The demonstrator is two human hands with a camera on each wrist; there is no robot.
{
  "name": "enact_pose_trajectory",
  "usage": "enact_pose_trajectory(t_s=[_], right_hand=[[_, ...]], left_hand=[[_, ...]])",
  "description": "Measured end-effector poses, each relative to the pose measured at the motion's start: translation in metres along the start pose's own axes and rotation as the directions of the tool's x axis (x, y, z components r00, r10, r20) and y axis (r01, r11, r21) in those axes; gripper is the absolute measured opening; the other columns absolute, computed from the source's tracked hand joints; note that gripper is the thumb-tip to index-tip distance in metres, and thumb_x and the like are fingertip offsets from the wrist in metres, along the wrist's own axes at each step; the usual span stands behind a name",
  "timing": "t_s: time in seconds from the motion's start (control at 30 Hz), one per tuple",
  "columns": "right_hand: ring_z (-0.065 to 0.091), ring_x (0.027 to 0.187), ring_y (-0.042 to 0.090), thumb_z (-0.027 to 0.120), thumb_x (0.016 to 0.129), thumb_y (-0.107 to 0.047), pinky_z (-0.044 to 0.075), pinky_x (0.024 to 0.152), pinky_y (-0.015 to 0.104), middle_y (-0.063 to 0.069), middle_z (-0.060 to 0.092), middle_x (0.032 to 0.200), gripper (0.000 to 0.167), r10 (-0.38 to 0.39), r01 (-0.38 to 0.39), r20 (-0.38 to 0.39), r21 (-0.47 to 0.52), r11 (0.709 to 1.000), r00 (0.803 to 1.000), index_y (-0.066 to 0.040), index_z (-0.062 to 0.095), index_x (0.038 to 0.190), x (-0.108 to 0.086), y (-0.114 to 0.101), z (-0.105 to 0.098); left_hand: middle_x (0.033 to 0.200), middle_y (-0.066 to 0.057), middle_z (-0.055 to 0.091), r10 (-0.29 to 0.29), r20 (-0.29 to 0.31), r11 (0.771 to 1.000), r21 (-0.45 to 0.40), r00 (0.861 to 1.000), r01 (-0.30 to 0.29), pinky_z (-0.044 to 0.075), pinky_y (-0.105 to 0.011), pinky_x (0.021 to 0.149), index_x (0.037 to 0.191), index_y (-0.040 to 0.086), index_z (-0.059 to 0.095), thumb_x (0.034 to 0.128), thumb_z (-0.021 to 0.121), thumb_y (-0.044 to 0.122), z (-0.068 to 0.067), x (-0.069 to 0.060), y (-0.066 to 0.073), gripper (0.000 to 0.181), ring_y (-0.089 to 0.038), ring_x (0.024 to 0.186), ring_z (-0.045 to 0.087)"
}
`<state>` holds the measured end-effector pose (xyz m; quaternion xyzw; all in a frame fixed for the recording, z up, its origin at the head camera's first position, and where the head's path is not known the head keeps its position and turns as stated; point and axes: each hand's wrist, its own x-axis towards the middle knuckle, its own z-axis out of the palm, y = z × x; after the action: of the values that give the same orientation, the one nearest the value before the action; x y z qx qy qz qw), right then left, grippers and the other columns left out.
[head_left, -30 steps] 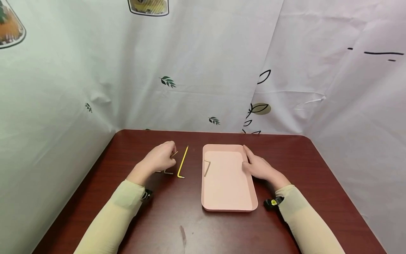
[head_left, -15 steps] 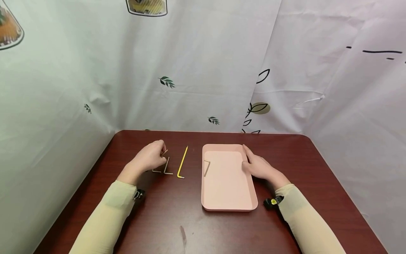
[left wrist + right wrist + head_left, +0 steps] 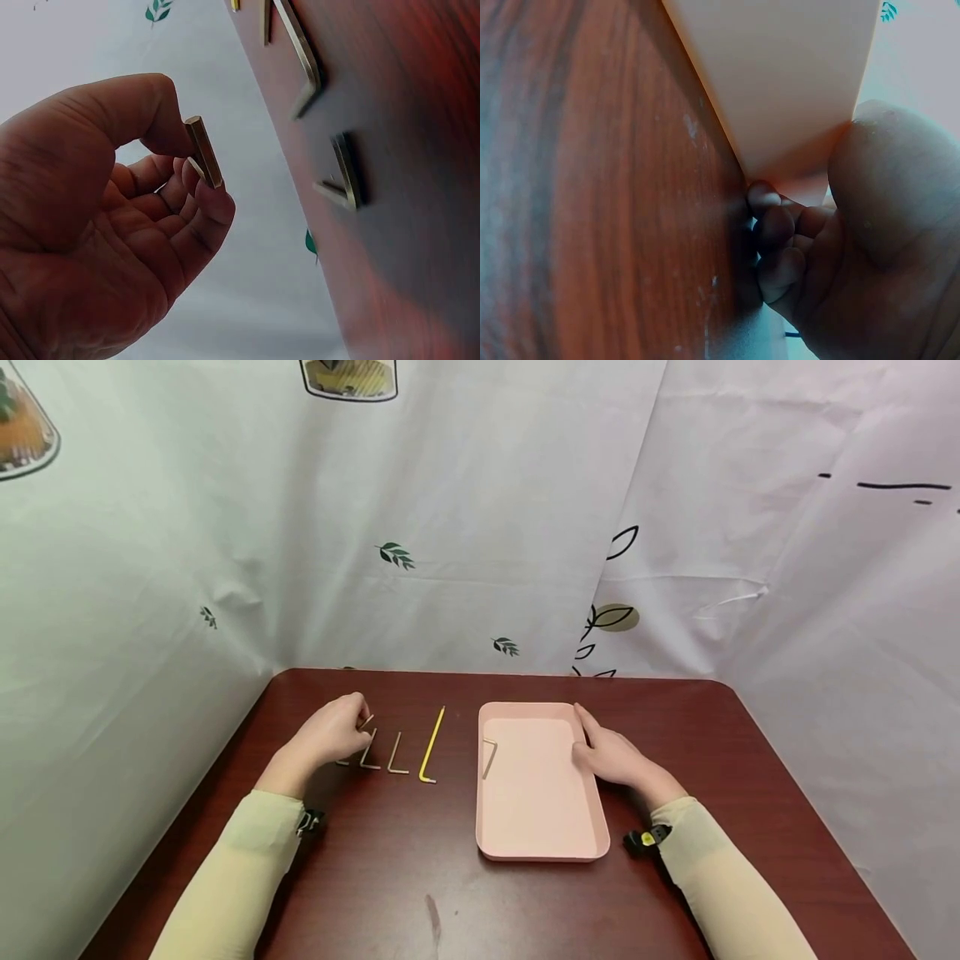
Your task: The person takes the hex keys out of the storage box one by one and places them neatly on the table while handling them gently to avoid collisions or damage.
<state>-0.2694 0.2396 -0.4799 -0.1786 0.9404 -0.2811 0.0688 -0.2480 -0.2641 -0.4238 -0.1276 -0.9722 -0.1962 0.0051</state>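
My left hand [image 3: 330,731] is above the left of the table, pinching a small brass-coloured hex key [image 3: 204,154] between thumb and fingertips. Below and beside it lie L-shaped hex keys: one short key [image 3: 393,756], another key [image 3: 371,767] close to the fingers, and a third key [image 3: 342,763] mostly hidden by the hand. Farther right is a longer yellow hex key [image 3: 431,747]. One brass hex key [image 3: 491,758] lies inside the pink tray [image 3: 536,831]. With the thumb over its right wall and fingers outside, my right hand [image 3: 618,756] grips the tray.
The dark red-brown wooden table [image 3: 375,893] has rounded far corners. White printed cloth [image 3: 465,527] hangs around its back and sides. A black strap device [image 3: 309,822] sits on the left wrist and another device [image 3: 647,838] on the right.
My left hand has moved left over the row, still pinching the hex key, uncovering more of the keys on the table. My right hand and the tray stay in place.
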Motion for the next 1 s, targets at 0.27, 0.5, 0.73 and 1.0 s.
enact_pose_trajectory(t_s=[0.27, 0.5, 0.73, 1.0], right_hand=[[0.063, 0.137, 0.044, 0.048, 0.105, -0.027, 0.049, 0.112, 0.063, 0.03, 0.046, 0.167, 0.083, 0.0, 0.0, -0.003, -0.002, 1.0, 1.0, -0.003, 0.016, 0.177, 0.0, 0.0, 0.0], [0.065, 0.134, 0.043, 0.048, 0.105, -0.027, 0.05, 0.11, 0.063, 0.031, 0.048, 0.166, 0.083, -0.004, 0.004, -0.003, 0.001, 1.0, 1.0, -0.003, 0.016, 0.177, 0.0, 0.001, 0.0], [0.064, 0.135, 0.043, 0.048, 0.105, -0.027, 0.05, 0.111, 0.063, 0.03, 0.045, 0.168, 0.082, -0.002, 0.002, -0.003, 0.001, 1.0, 1.0, -0.003, 0.016, 0.177, 0.0, 0.0, 0.001], [0.065, 0.134, 0.041, 0.048, 0.106, -0.027, 0.05, 0.111, 0.062, 0.029, 0.045, 0.169, 0.082, 0.008, -0.009, 0.004, 0.002, 1.0, 1.0, -0.003, 0.015, 0.177, 0.0, 0.0, 0.0]], left_hand=[[0.088, -0.008, 0.057, -0.036, 0.001, 0.999, -0.009, 0.999, 0.036, 0.046, -0.042, 0.071, 0.103, 0.002, 0.058, 0.0861, 0.069, 0.004, -0.006, -0.006, -0.014, 0.02, -0.025, 0.076, 0.055], [0.089, -0.01, 0.059, -0.06, -0.006, 0.998, 0.006, 0.998, 0.06, 0.047, -0.043, 0.07, 0.101, 0.002, 0.058, 0.085, 0.073, 0.006, -0.009, -0.01, -0.029, 0.022, -0.026, 0.077, 0.056], [0.088, -0.01, 0.06, -0.088, -0.011, 0.996, 0.028, 0.996, 0.089, 0.049, -0.045, 0.072, 0.099, 0.002, 0.059, 0.0845, 0.072, 0.008, -0.008, -0.012, -0.046, 0.021, -0.027, 0.077, 0.058], [0.086, -0.012, 0.061, -0.11, -0.006, 0.993, 0.038, 0.994, 0.11, 0.05, -0.046, 0.072, 0.094, 0.001, 0.058, 0.0804, 0.071, 0.008, -0.007, -0.015, -0.061, 0.02, -0.028, 0.075, 0.06]])
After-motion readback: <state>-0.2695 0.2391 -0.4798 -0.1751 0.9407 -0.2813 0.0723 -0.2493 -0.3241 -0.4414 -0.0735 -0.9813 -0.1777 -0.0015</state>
